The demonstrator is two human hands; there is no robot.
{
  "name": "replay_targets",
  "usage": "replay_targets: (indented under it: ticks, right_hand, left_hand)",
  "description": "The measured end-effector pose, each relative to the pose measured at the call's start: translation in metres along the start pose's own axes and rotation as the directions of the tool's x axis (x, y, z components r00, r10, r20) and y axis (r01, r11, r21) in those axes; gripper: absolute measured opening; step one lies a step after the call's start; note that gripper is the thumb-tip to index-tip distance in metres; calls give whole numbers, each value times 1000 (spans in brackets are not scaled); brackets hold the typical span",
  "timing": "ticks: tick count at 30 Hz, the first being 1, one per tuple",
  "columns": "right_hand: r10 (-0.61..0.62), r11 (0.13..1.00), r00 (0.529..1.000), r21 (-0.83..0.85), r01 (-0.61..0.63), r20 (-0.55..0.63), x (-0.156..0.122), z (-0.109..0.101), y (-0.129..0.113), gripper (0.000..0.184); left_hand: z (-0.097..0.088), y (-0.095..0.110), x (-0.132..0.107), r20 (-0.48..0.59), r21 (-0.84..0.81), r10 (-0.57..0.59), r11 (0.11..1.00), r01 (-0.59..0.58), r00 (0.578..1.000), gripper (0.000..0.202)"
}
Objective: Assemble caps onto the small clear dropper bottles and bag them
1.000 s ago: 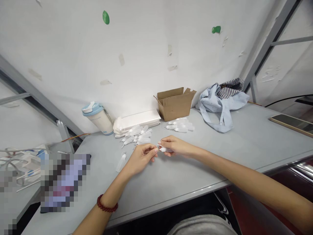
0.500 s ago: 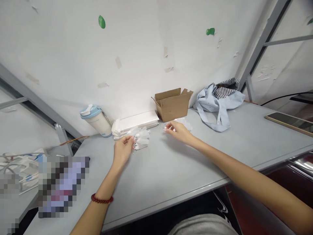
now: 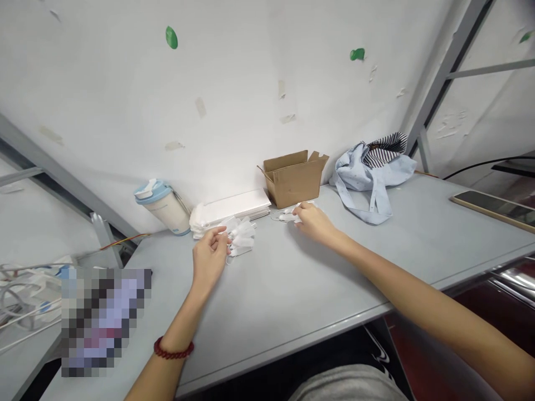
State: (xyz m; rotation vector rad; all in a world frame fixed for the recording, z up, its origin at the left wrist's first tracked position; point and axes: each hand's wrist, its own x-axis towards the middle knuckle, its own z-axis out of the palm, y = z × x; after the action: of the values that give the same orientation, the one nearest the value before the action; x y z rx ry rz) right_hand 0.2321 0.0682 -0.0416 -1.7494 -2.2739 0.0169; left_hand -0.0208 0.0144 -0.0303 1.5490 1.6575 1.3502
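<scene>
Fingers curled, my left hand (image 3: pixel 209 255) holds a fanned bunch of small white tags (image 3: pixel 242 236) by the end with thin loops. Its index finger is lifted a little from the thumb. My right hand (image 3: pixel 314 223) reaches across the table, fingers closed over a second small group of white tags (image 3: pixel 287 214) in front of the cardboard box (image 3: pixel 295 181). Its palm hides part of that group, and a thin loop sticks out to the left. A stack of flat white packets (image 3: pixel 234 207) lies just behind the left bunch.
A cream tumbler with a blue lid (image 3: pixel 163 209) stands at the back left. A light blue cloth bag (image 3: pixel 368 172) lies right of the box, and a phone (image 3: pixel 497 206) rests at the far right. Cables (image 3: pixel 29 295) lie at the left, beside a blurred-out item (image 3: pixel 108 323).
My right hand has moved slightly right and turned down over the tags by the box. My left hand stays by its bunch, its index finger now raised from the thumb.
</scene>
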Motion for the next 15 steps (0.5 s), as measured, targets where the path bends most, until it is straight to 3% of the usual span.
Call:
replay_targets:
  ticks: [6, 15]
  right_hand:
    - [-111, 994, 992, -29, 109, -66, 3, 10, 4, 31]
    - [-119, 987, 989, 96, 127, -87, 8, 19, 1, 29]
  left_hand:
    - [6, 1, -5, 74, 19, 30, 999, -31, 997, 38]
    - [10, 0, -8, 134, 22, 78, 996, -82, 988, 36]
